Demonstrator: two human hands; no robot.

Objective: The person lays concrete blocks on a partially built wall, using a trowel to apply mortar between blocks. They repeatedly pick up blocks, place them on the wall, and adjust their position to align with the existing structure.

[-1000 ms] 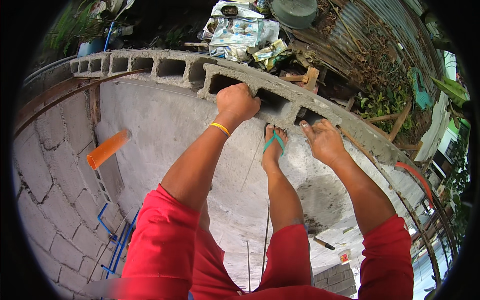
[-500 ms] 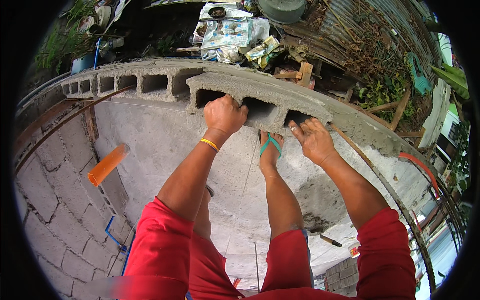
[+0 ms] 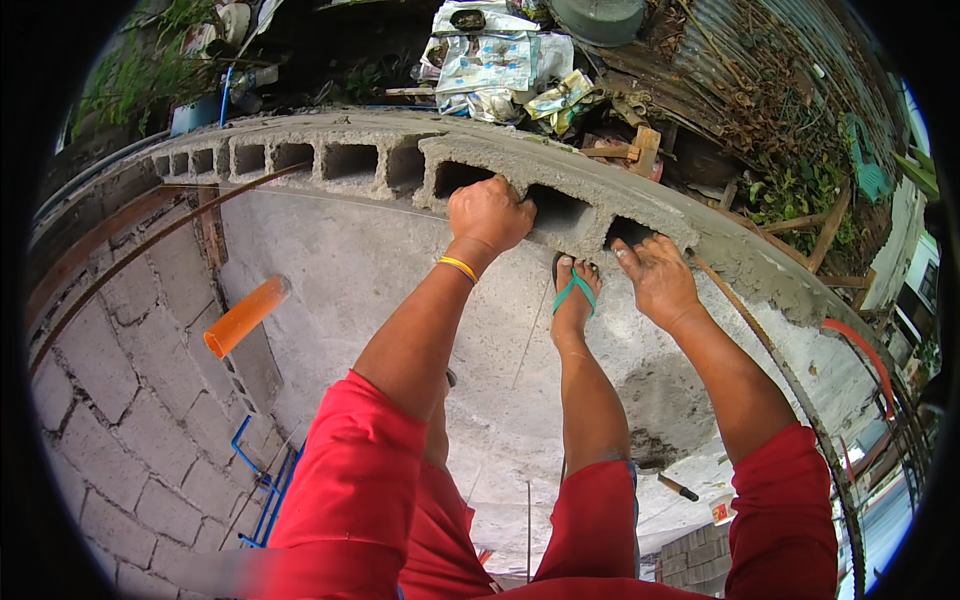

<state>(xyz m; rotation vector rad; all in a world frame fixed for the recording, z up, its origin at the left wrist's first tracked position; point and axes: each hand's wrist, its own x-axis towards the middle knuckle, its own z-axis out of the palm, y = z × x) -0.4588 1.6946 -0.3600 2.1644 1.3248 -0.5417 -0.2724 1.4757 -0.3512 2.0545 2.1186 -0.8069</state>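
Observation:
My left hand (image 3: 489, 215), a yellow band at its wrist, is closed over the edge of a hollow concrete block (image 3: 572, 243), gripping between two cavities. My right hand (image 3: 660, 281) has its bent fingers hooked at the block's right cavity, thumb on the lower edge. The block lies at the wall's top, beside a row of hollow blocks (image 3: 345, 160) running left. My right foot (image 3: 573, 305) in a green flip-flop is just below the block, between my hands. A rusty steel bar (image 3: 760, 335) runs down from the block's right end.
An orange pipe (image 3: 245, 314) sticks out at the left, near a block wall (image 3: 128, 400) with blue pipes (image 3: 268, 500). A red pipe (image 3: 880, 365) and bent bars stand at right. Beyond the wall lie paper sacks (image 3: 490, 70), wood scraps (image 3: 645, 150), a grey tub (image 3: 595, 15) and corrugated sheets.
Over the last second the view has shifted slightly, first left and then back right. Both hands keep their hold on the same block, with no clear movement of the block against the wall.

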